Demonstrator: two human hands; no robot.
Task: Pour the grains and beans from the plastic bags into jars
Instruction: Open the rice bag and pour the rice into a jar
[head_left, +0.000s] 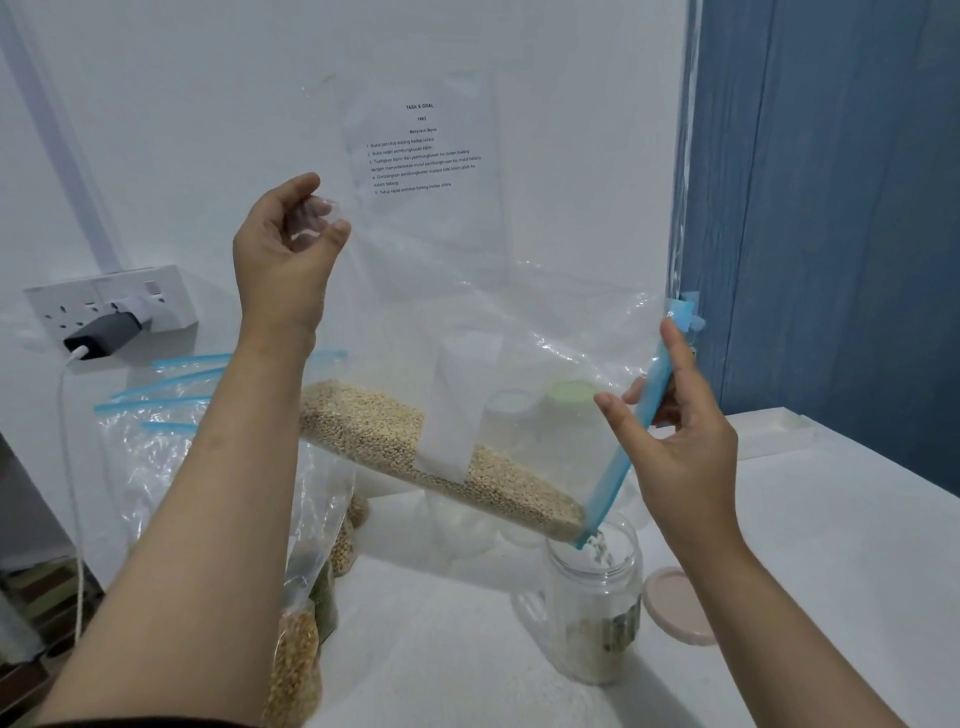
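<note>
In the head view, a large clear zip bag (493, 322) is held tilted over the white table (831, 545), its long axis running from upper left down to lower right. The left hand (283, 249) pinches the raised far-left corner of the bag between thumb and fingertips. The right hand (680, 441) is curled round the blue zip strip (631, 431) at the bag's mouth, on the right. The pale grains (415, 452) are gathered along the lower edge and are seen spilling from the bottom corner of the mouth into the open clear jar (592, 603), which stands directly below that corner, nearer the right hand. The jar is judged only partly filled, so a steeper tilt is probably needed. A loose lid (675, 605) lies just right of the jar. More bags of beans (296, 654) stand at the near left. On the wall, a sheet (423, 150) is headed "TASK & GOAL"; its smaller lines cannot be read reliably.
</note>
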